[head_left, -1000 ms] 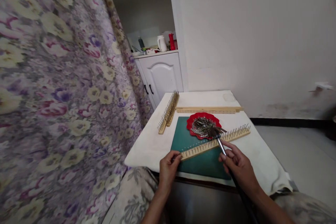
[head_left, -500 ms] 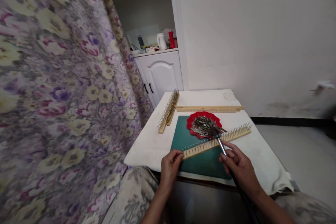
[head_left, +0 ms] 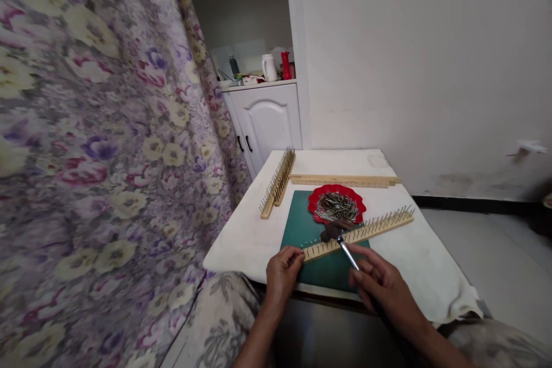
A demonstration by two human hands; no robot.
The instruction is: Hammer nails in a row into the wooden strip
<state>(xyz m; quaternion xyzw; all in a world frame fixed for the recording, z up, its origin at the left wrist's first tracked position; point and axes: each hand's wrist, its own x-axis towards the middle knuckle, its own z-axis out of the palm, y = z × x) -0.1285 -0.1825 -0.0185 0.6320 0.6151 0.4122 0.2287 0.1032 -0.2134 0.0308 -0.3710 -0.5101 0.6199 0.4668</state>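
Note:
A wooden strip [head_left: 366, 232] studded with upright nails lies slantwise across a green cutting mat [head_left: 302, 230]. My left hand [head_left: 281, 273] pinches the strip's near end, fingers closed on it. My right hand [head_left: 379, 287] is wrapped round the handle of a small hammer [head_left: 338, 237], whose dark head hovers over the strip near its left part. A red scalloped dish [head_left: 317, 200] heaped with loose nails sits just behind the strip.
A second nailed strip [head_left: 278, 183] lies at the left of the white-covered table [head_left: 241, 241], plain wooden strips [head_left: 345, 180] at the back. A flowered curtain [head_left: 99, 144] hangs close on the left. A white cabinet [head_left: 267, 121] stands beyond.
The hammer head has shifted left along the strip, from by the dish toward my left hand. My right hand followed it left. The left hand stays on the strip's end.

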